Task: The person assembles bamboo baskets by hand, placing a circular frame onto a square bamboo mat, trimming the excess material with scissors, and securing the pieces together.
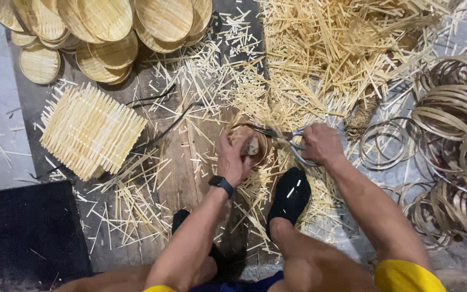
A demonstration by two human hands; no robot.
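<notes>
1. Gripping a small round woven basket (pixel 251 146) by its rim, the left hand (pixel 232 157) is closed on it above the floorboards.
2. The right hand (pixel 322 143) clasps scissors (pixel 293 141) at the basket's edge.
3. It looks light, thin and brittle.
4. Farther off lie bamboo offcuts (pixel 325 48).

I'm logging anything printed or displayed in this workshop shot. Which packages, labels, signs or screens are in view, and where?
Smartwatch: on the left wrist, near the middle of the picture; a small black rectangle on a black band, its face dark.
No packages, labels or signs show among the bamboo strips, woven discs and hoops.
</notes>
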